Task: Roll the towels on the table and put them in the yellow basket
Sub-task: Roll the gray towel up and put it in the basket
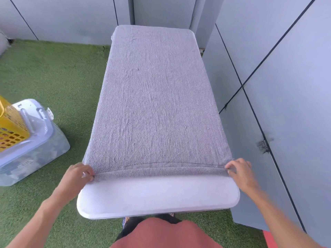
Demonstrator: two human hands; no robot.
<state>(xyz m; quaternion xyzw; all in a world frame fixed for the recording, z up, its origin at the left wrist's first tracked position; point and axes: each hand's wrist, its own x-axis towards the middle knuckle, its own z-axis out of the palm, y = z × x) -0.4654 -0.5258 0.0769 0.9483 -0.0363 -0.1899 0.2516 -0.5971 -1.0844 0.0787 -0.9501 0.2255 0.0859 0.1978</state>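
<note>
Left hand point(79, 173) and right hand point(239, 171) pinch the grey towel's point(157, 97) near hem, 6 o'clock on the counter point(157, 199). Uneven rolling risks a skewed roll; yellow basket point(10, 126) waits at 9 o'clock.

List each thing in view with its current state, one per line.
towel: spread flat over the table, near edge just starting to roll
left hand: pinching the towel's near left corner
right hand: pinching the near right corner
table: near end bare
yellow basket: sitting on a clear lidded bin
</note>
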